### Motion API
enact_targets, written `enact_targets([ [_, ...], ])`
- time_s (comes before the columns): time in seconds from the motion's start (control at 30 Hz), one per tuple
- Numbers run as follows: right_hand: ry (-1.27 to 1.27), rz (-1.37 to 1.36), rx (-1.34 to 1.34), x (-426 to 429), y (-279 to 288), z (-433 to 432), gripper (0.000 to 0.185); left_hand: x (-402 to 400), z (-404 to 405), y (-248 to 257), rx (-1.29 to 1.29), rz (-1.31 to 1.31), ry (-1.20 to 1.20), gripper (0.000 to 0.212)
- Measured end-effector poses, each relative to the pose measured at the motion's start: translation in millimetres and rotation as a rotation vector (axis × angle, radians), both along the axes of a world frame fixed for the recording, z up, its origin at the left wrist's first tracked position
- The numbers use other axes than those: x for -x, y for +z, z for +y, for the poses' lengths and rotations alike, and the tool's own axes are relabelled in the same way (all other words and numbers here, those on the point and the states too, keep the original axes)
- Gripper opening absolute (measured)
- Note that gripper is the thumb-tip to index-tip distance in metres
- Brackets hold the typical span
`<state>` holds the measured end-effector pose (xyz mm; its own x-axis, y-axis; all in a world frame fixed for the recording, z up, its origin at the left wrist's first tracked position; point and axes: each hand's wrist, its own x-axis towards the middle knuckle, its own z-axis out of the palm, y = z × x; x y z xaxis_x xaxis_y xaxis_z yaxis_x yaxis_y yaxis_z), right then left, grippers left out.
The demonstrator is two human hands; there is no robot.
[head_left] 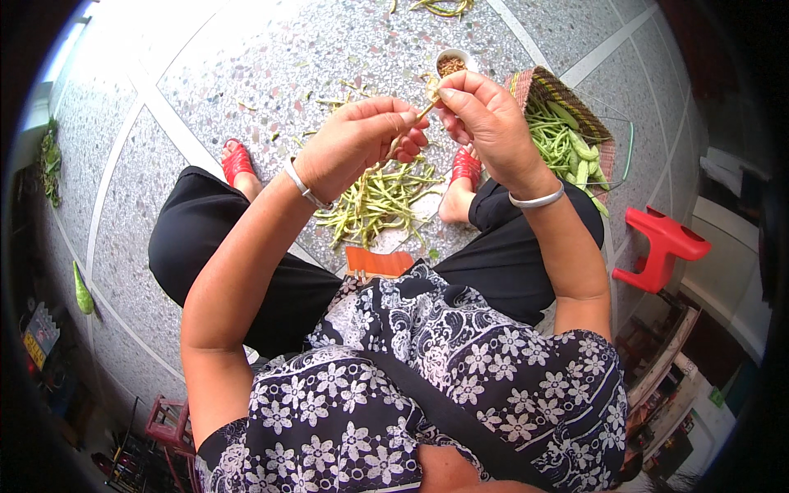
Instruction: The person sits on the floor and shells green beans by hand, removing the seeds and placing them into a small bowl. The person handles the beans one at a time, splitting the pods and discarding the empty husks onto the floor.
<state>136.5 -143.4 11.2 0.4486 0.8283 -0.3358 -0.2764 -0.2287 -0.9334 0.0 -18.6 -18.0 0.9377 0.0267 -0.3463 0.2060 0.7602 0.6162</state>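
My left hand (363, 138) grips a yellowish-brown bean pod (394, 145) between thumb and fingers. The pod's upper end is pinched by my right hand (484, 120), where it looks split or peeled open. Below my hands a pile of green bean pods (376, 206) lies on the speckled floor between my feet. Behind my right hand stands a small white bowl (471, 61) with brown seeds or beans in it. A woven basket (579, 101) to the right lies tilted, holding long green beans (555, 138) and pale green gourds (582, 148).
A red plastic stool (662, 249) is at the right. More pods (444, 7) lie on the floor at the top. A green gourd (82, 289) and leafy greens (50, 163) are at the left. An orange-brown board (379, 262) lies close before me, and a dark red wooden stool (167, 425) stands lower left.
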Motion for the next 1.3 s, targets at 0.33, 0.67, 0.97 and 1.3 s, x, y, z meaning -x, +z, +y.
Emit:
enact_targets([
  [0.33, 0.027, -0.019, 0.05, 6.5, 0.7, -2.5, 0.015, 1.1, -3.6, -1.3, -0.107, 0.049, 0.083, 0.016],
  [0.67, 0.037, -0.138, -0.021, 8.3, -5.8, -2.5, 0.012, -2.1, -9.5, 3.3, -0.347, 0.041, 0.126, 0.014],
  [0.97, 0.06, -0.188, -0.018, 7.2, -5.8, -1.7, 0.014, -3.5, -8.6, 3.4, -0.423, 0.056, 0.109, 0.014],
  [1.3, 0.083, -0.312, -0.044, 7.3, -15.7, 0.0, 0.011, -2.5, -9.4, 3.9, -0.412, 0.062, 0.078, 0.015],
])
